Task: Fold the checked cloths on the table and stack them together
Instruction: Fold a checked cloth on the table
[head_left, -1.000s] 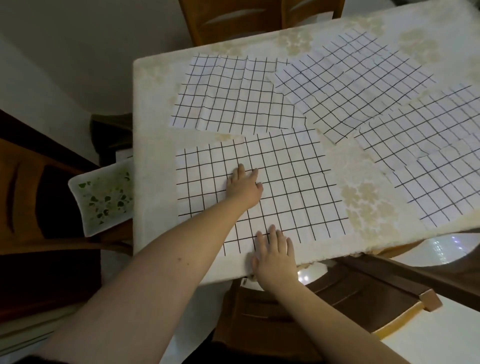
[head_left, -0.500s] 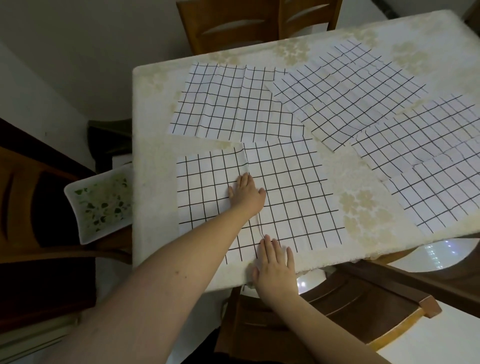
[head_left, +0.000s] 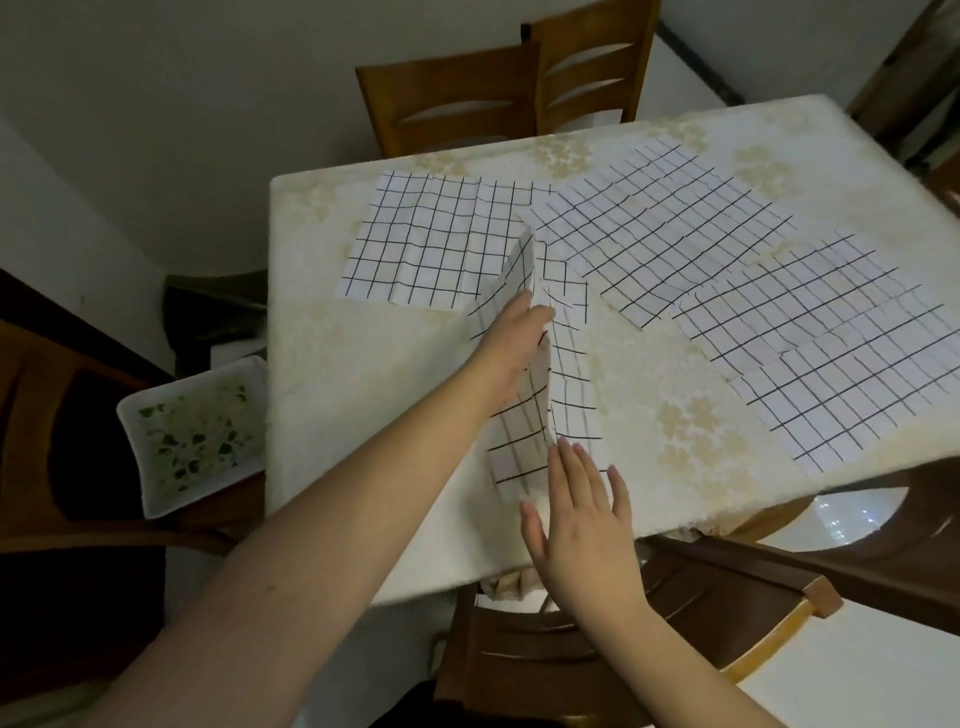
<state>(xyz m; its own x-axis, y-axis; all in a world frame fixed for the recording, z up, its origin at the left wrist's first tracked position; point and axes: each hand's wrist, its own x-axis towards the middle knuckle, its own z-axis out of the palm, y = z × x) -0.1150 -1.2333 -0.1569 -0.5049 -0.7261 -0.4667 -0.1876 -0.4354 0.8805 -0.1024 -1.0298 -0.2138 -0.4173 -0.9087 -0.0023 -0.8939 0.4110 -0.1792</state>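
The nearest checked cloth (head_left: 563, 374) is being folded on the tabletop (head_left: 363, 374), close to the near edge, and its left half is being lifted and carried over toward the right half, so that the raised flap is standing almost upright along a central ridge. The flap is being gripped near its upper part by the left hand (head_left: 511, 345), with the fingers closed on the fabric. The right hand (head_left: 582, 514) is being held open and flat, fingers spread, at the near end of the cloth, where only the fingertips appear to be touching the fabric; nothing is being grasped by it. Four other cloths are lying unfolded farther back: a far-left cloth (head_left: 431, 244), a far-middle cloth (head_left: 660, 234), and two overlapping cloths at the right (head_left: 810, 296) (head_left: 852, 395). No stack is being formed yet, so the task is judged to be at an early stage. Several slips are being risked from here: the lower half may be dragged sideways if it is being pinned too lightly, leaving the edges mismatched; the flap may be laid down skewed or creased, since it is being held at one point only; and the cloth's near end, lying close to the tabletop's edge, may be pulled over it.
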